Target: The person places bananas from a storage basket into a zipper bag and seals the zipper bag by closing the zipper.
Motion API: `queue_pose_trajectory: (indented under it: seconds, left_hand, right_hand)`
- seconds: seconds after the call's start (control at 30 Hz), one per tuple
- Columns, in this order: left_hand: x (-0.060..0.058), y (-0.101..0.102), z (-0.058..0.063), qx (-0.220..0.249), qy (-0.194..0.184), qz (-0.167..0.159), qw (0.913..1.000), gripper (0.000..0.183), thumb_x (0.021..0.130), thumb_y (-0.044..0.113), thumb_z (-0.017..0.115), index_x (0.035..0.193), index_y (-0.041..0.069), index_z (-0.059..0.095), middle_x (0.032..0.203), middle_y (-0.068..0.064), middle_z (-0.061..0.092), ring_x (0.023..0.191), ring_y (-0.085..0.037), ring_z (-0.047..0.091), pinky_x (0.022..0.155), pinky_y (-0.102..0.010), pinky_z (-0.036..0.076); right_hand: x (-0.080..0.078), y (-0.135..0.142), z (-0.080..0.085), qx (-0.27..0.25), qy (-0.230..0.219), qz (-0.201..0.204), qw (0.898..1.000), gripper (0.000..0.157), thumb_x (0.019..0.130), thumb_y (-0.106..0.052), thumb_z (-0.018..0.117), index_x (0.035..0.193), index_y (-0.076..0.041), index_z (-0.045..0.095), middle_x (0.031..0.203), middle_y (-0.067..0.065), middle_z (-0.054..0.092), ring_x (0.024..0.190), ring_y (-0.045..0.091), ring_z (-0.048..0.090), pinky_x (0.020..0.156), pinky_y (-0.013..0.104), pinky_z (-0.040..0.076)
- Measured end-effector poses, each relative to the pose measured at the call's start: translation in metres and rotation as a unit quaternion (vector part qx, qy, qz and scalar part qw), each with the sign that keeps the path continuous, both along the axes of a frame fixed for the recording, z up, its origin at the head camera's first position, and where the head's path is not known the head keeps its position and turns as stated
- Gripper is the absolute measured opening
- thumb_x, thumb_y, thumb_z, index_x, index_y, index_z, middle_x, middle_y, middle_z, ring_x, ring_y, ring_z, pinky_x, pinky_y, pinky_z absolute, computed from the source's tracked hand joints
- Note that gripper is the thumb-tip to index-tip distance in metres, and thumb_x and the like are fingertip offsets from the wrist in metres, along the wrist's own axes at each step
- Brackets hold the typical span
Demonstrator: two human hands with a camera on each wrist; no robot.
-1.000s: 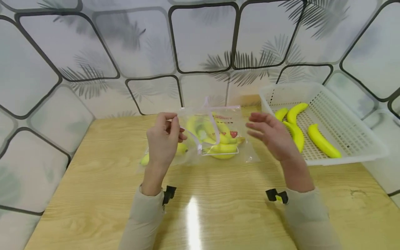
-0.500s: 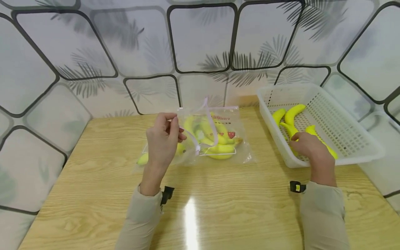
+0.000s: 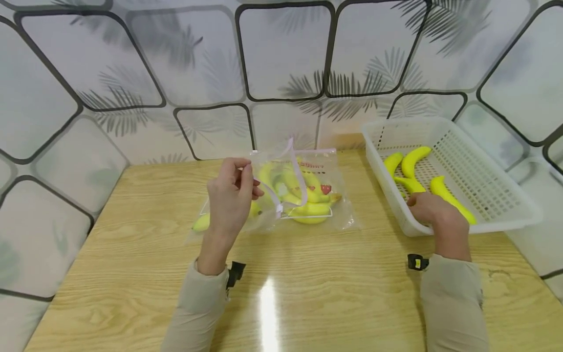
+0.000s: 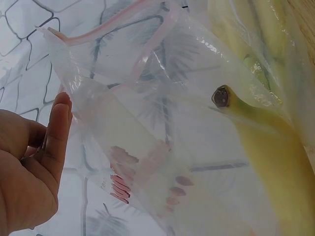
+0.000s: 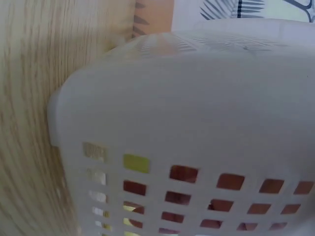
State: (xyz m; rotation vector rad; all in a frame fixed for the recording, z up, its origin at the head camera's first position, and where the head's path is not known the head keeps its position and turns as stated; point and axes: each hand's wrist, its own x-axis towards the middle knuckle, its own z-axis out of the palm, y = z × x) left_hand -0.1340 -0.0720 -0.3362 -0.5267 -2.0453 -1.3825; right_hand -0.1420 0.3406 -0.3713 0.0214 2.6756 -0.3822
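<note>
Basket [image 3: 479, 161] on bench [image 3: 330, 283]; clear bag [image 3: 330, 168] L of it, also on bench. Bagged bananas [image 3: 310, 210] overlap behind film + print; count n/c. Pink zip strip [image 3: 300, 181] loops across; which film layer is in front, n/c.

L hand [image 3: 230, 195] at bag's side away fr. basket: grip pinches bag's edge, exact contact hard to see. L wrist cam: fingertips at film, hand cut off by frame; one dark-tipped banana plain, others hazy.

R hand [image 3: 437, 213] inside basket, near-L corner. Fingertips hidden; can't tell if grip is clenched on fruit or loose. R wrist cam mostly basket wall, bits of hand + yellow thru slots.

Loose bananas [image 3: 453, 199] in basket: 4 seen, one partly covered by R hand. Sleeves [image 3: 455, 303] run off head view's bottom.
</note>
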Motion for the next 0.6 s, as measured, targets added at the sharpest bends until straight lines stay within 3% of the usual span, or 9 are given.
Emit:
queue_pose_trajectory:
  seconds: [0.07, 0.17, 0.3, 0.43, 0.6]
  left_hand:
    - [0.0003, -0.0003, -0.0007, 0.0, 0.0, 0.0, 1.0, 0.01, 0.1, -0.002, 0.053, 0.103, -0.009, 0.058, 0.066, -0.018, 0.066, 0.049, -0.023, 0.065, 0.048, -0.017, 0.053]
    - [0.0007, -0.0008, -0.0019, -0.002, 0.0, 0.002, 1.0, 0.01, 0.1, -0.002, 0.052, 0.103, -0.009, 0.058, 0.066, -0.017, 0.066, 0.049, -0.022, 0.065, 0.048, -0.017, 0.053]
    - [0.0008, -0.0011, -0.0023, -0.003, 0.004, 0.004, 1.0, 0.01, 0.1, -0.001, 0.052, 0.103, -0.009, 0.059, 0.066, -0.017, 0.066, 0.049, -0.021, 0.065, 0.048, -0.017, 0.053]
    - [0.0, -0.0012, -0.0023, -0.001, 0.006, 0.004, 1.0, 0.011, 0.1, -0.001, 0.052, 0.103, -0.008, 0.059, 0.066, -0.017, 0.066, 0.049, -0.022, 0.065, 0.048, -0.018, 0.053]
    - [-0.0005, -0.0018, -0.0021, -0.001, 0.01, 0.004, 0.9999, 0.01, 0.1, -0.001, 0.052, 0.103, -0.008, 0.059, 0.066, -0.017, 0.066, 0.049, -0.022, 0.065, 0.048, -0.017, 0.053]
  right_hand:
    - [0.0012, -0.0004, -0.0001, -0.008, 0.01, -0.03, 0.999, 0.051, 0.096, -0.024, 0.046, 0.135, 0.009, 0.046, 0.136, 0.045, 0.039, 0.114, 0.057, 0.045, 0.079, 0.057, 0.049]
    - [0.0037, -0.0006, -0.0001, -0.034, 0.033, -0.083, 0.995, 0.045, 0.095, -0.017, 0.043, 0.131, 0.01, 0.042, 0.137, 0.056, 0.018, 0.102, 0.058, 0.046, 0.069, 0.052, 0.049]
    - [0.0059, -0.0006, -0.0005, -0.075, 0.066, -0.13, 0.987, 0.039, 0.094, -0.005, 0.031, 0.129, 0.011, 0.035, 0.136, 0.06, -0.008, 0.069, 0.035, 0.048, 0.056, 0.039, 0.044]
    - [0.004, -0.0014, -0.0015, -0.096, 0.112, -0.159, 0.976, 0.038, 0.097, -0.009, 0.023, 0.129, 0.01, 0.029, 0.135, 0.059, -0.014, 0.059, 0.03, 0.044, 0.053, 0.038, 0.04]
    - [0.0012, -0.0038, -0.0004, -0.113, 0.16, -0.176, 0.965, 0.039, 0.101, -0.013, 0.022, 0.132, 0.01, 0.027, 0.134, 0.053, 0.002, 0.062, 0.033, 0.045, 0.055, 0.039, 0.04]
